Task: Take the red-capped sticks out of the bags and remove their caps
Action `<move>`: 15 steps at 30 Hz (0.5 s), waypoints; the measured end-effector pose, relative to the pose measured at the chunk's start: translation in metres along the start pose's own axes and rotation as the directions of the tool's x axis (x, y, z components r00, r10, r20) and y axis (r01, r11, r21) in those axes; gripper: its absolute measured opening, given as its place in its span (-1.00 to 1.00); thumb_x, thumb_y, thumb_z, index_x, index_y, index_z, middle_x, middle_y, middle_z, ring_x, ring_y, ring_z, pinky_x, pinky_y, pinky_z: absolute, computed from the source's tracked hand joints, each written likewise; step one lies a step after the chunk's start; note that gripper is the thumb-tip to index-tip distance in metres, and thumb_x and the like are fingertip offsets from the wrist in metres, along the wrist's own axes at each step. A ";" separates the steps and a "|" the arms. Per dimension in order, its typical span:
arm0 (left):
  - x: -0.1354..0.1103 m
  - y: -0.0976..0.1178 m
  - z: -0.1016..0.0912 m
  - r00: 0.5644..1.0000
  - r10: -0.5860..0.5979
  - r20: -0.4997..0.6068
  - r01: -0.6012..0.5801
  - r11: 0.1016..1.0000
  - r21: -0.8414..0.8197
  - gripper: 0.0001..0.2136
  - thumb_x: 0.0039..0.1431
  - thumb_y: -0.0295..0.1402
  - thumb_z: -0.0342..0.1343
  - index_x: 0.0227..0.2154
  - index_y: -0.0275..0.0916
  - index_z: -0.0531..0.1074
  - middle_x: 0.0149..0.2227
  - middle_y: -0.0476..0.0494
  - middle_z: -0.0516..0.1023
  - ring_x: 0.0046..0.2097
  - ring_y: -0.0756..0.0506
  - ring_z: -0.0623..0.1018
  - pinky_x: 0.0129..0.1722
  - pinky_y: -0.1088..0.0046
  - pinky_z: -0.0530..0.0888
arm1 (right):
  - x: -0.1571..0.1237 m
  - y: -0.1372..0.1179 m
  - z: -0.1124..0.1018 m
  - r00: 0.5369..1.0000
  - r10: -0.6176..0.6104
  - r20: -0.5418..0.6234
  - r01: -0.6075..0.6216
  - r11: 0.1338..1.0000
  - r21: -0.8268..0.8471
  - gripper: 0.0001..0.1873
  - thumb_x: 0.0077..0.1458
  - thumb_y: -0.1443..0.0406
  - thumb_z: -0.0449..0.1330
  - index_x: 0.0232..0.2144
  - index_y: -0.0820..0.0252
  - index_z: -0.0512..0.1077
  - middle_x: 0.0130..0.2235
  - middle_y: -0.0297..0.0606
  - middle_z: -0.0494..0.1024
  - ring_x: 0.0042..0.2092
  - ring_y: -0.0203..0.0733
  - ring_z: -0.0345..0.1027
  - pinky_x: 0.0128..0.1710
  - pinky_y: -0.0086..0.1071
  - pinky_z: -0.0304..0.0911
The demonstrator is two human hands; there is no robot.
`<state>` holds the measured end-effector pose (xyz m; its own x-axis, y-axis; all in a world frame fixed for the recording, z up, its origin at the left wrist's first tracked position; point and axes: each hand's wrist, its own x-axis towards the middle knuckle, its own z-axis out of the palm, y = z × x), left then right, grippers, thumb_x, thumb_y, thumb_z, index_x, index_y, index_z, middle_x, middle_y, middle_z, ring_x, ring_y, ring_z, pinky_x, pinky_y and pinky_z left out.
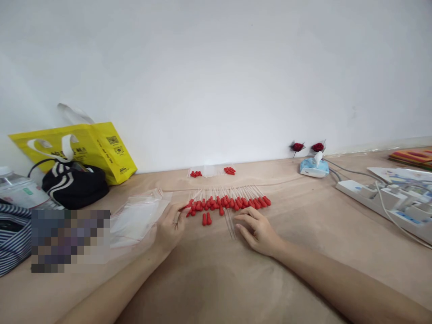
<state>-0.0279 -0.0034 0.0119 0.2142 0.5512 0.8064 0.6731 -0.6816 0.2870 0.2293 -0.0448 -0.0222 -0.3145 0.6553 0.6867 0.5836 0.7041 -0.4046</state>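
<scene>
A row of droppers (232, 203) lies across the tabletop, each with a red bulb at the near end and a thin clear tube pointing to the wall. My left hand (171, 226) is at the row's left end, its fingertips closed on a red-bulbed dropper (186, 206). Two red bulbs (206, 219) lie just in front of the row. Several loose clear tubes (230, 223) rest beside my right hand (258, 230). That hand is low over the table with curved fingers apart, holding nothing that I can see.
Clear plastic bags (137, 218) lie at left, near a yellow bag (108, 150) and a black pouch (76, 182). Small bags of red bulbs (230, 171) lie by the wall. Tissues (313, 167), two red roses (297, 147) and a power strip (388, 207) are at right.
</scene>
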 end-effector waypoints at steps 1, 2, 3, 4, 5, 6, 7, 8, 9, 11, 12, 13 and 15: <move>-0.006 0.005 -0.002 0.999 -0.032 0.028 0.034 0.997 -0.066 -0.87 0.13 -0.38 -0.02 -0.28 -0.25 0.37 -0.36 -0.11 0.48 -0.29 -0.04 0.48 -0.27 0.44 0.42 | -0.001 0.001 -0.001 1.000 -0.016 -0.025 0.015 1.000 -0.025 -0.73 0.04 0.38 0.03 -0.15 0.19 0.31 -0.24 -0.16 0.36 -0.21 -0.20 0.27 -0.23 -0.30 0.28; -0.011 0.009 -0.002 0.995 -0.051 0.085 0.063 0.987 -0.148 -0.87 0.13 -0.38 -0.02 -0.28 -0.25 0.36 -0.36 -0.11 0.47 -0.30 -0.04 0.49 -0.29 0.45 0.44 | -0.002 0.002 -0.002 0.998 -0.031 -0.051 0.028 0.998 -0.055 -0.69 0.04 0.37 0.03 -0.11 0.19 0.28 -0.22 -0.14 0.36 -0.19 -0.18 0.26 -0.21 -0.27 0.27; -0.015 0.014 -0.002 0.986 -0.052 0.161 0.090 0.967 -0.237 -0.88 0.13 -0.38 -0.02 -0.28 -0.26 0.35 -0.36 -0.11 0.47 -0.31 -0.03 0.49 -0.31 0.46 0.45 | -0.003 0.002 -0.004 0.996 -0.044 -0.073 0.038 0.995 -0.089 -0.65 0.05 0.36 0.03 -0.06 0.19 0.25 -0.20 -0.12 0.36 -0.16 -0.15 0.25 -0.18 -0.24 0.26; -0.018 0.018 -0.001 0.971 -0.036 0.236 0.112 0.942 -0.317 -0.88 0.14 -0.38 -0.03 -0.29 -0.26 0.34 -0.37 -0.12 0.46 -0.32 -0.02 0.50 -0.33 0.47 0.45 | -0.004 0.002 -0.005 0.995 -0.056 -0.087 0.045 0.991 -0.123 -0.61 0.04 0.35 0.04 -0.02 0.20 0.21 -0.17 -0.10 0.35 -0.13 -0.13 0.24 -0.16 -0.21 0.25; -0.020 0.022 0.001 0.957 -0.012 0.289 0.125 0.918 -0.376 -0.88 0.14 -0.37 -0.04 -0.31 -0.27 0.34 -0.38 -0.12 0.45 -0.33 -0.02 0.50 -0.34 0.47 0.46 | -0.004 0.001 -0.007 0.993 -0.069 -0.091 0.055 0.987 -0.153 -0.58 0.04 0.33 0.04 0.00 0.20 0.19 -0.16 -0.09 0.34 -0.11 -0.11 0.23 -0.15 -0.18 0.24; -0.021 0.024 0.003 0.950 0.007 0.313 0.127 0.905 -0.406 -0.88 0.15 -0.37 -0.05 -0.33 -0.27 0.35 -0.40 -0.12 0.45 -0.34 -0.02 0.49 -0.35 0.47 0.46 | -0.005 0.001 -0.008 0.993 -0.085 -0.087 0.068 0.982 -0.177 -0.56 0.03 0.32 0.05 0.01 0.20 0.19 -0.15 -0.08 0.34 -0.11 -0.09 0.23 -0.15 -0.16 0.23; -0.021 0.025 0.004 0.950 0.015 0.313 0.121 0.903 -0.413 -0.88 0.15 -0.36 -0.05 -0.35 -0.27 0.35 -0.42 -0.11 0.44 -0.35 -0.01 0.48 -0.37 0.48 0.45 | -0.005 0.000 -0.010 0.992 -0.103 -0.075 0.086 0.977 -0.196 -0.56 0.03 0.31 0.05 0.01 0.19 0.19 -0.14 -0.08 0.34 -0.10 -0.08 0.23 -0.15 -0.15 0.23; -0.020 0.026 0.005 0.954 0.016 0.298 0.109 0.911 -0.398 -0.88 0.15 -0.36 -0.05 -0.36 -0.27 0.35 -0.43 -0.10 0.43 -0.36 -0.01 0.47 -0.37 0.49 0.45 | -0.005 -0.001 -0.011 0.991 -0.122 -0.059 0.107 0.972 -0.208 -0.56 0.02 0.31 0.06 0.00 0.19 0.21 -0.14 -0.08 0.34 -0.10 -0.08 0.23 -0.15 -0.15 0.22; -0.020 0.025 0.005 0.963 0.014 0.270 0.091 0.924 -0.371 -0.88 0.14 -0.37 -0.04 -0.37 -0.27 0.36 -0.44 -0.09 0.42 -0.36 0.00 0.46 -0.37 0.49 0.44 | -0.005 -0.002 -0.011 0.989 -0.140 -0.039 0.129 0.968 -0.215 -0.58 0.02 0.31 0.06 -0.02 0.19 0.23 -0.14 -0.08 0.35 -0.11 -0.08 0.23 -0.15 -0.15 0.22; -0.020 0.023 0.003 0.977 0.018 0.213 0.053 0.945 -0.323 -0.90 0.13 -0.38 -0.02 -0.38 -0.27 0.37 -0.43 -0.09 0.42 -0.35 -0.01 0.46 -0.36 0.49 0.43 | -0.005 -0.003 -0.011 0.985 -0.170 -0.001 0.166 0.962 -0.218 -0.62 0.02 0.32 0.06 -0.05 0.19 0.26 -0.14 -0.08 0.35 -0.11 -0.09 0.23 -0.17 -0.16 0.22; -0.021 0.021 0.001 0.980 0.031 0.197 0.032 0.949 -0.314 -0.91 0.12 -0.39 -0.01 -0.37 -0.26 0.37 -0.43 -0.09 0.42 -0.34 -0.01 0.46 -0.35 0.49 0.43 | -0.004 -0.003 -0.010 0.984 -0.180 0.014 0.178 0.960 -0.215 -0.63 0.02 0.33 0.05 -0.07 0.19 0.27 -0.14 -0.08 0.36 -0.11 -0.10 0.24 -0.17 -0.16 0.23; -0.022 0.020 -0.001 0.981 0.049 0.189 0.013 0.950 -0.312 -0.92 0.12 -0.41 -0.01 -0.36 -0.26 0.37 -0.42 -0.09 0.43 -0.34 -0.01 0.46 -0.35 0.50 0.43 | -0.004 -0.004 -0.010 0.982 -0.186 0.024 0.187 0.959 -0.213 -0.64 0.02 0.33 0.05 -0.07 0.19 0.28 -0.14 -0.08 0.36 -0.11 -0.10 0.24 -0.18 -0.17 0.23; -0.023 0.020 -0.004 0.973 0.107 0.205 -0.034 0.944 -0.329 -0.91 0.12 -0.44 -0.02 -0.33 -0.25 0.36 -0.42 -0.09 0.43 -0.36 0.00 0.47 -0.39 0.53 0.43 | -0.002 -0.004 -0.009 0.981 -0.192 0.025 0.193 0.957 -0.215 -0.64 0.02 0.33 0.05 -0.07 0.20 0.28 -0.14 -0.08 0.37 -0.11 -0.10 0.24 -0.18 -0.18 0.23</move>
<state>-0.0219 -0.0318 0.0013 0.4251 0.5621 0.7094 0.3954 -0.8204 0.4131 0.2340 -0.0518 -0.0170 -0.4394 0.5144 0.7364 0.6587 0.7419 -0.1252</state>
